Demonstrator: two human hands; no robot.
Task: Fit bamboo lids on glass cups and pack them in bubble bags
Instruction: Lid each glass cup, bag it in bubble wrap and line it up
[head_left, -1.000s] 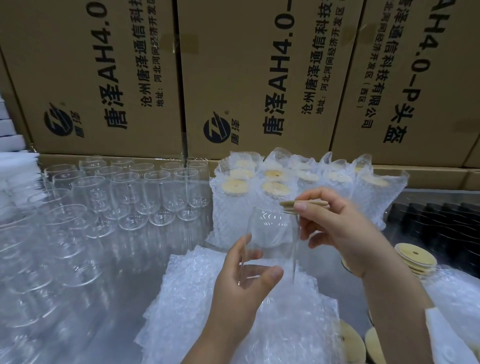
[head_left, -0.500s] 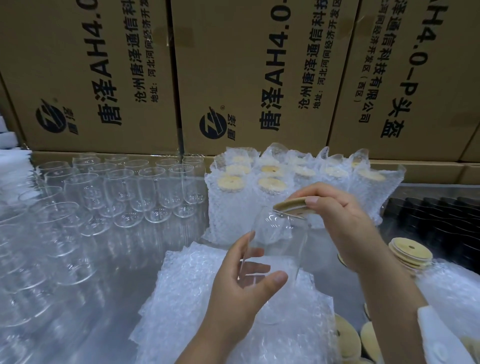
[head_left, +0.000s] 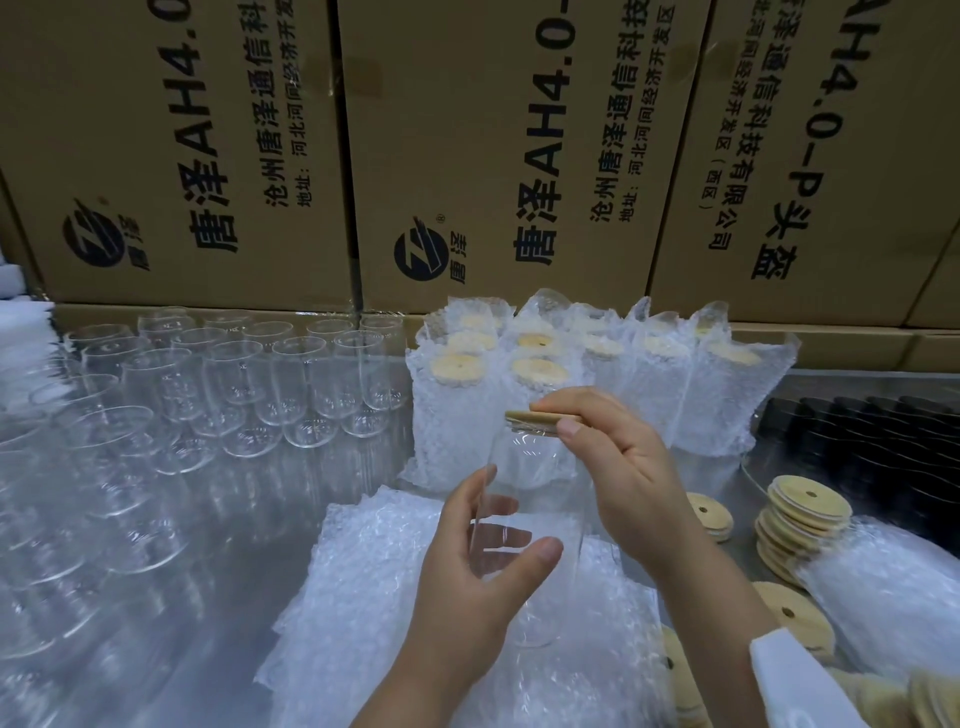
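My left hand (head_left: 480, 577) grips a clear glass cup (head_left: 535, 483) round its lower body, holding it upright above a stack of bubble bags (head_left: 363, 597). My right hand (head_left: 618, 467) pinches a round bamboo lid (head_left: 540, 418) by its edge, with the lid lying level on the cup's mouth. Behind the cup stand several packed cups in bubble bags (head_left: 597, 395), their bamboo lids showing at the top.
Rows of bare glass cups (head_left: 234, 384) fill the left. Loose bamboo lids (head_left: 805, 514) are stacked at the right, beside a dark tray of black rings (head_left: 872, 441). Cardboard boxes (head_left: 493, 156) form a wall at the back.
The lid was tilted at the cup's rim and now lies flat on the mouth. Both hands with the cup have stayed in nearly the same place.
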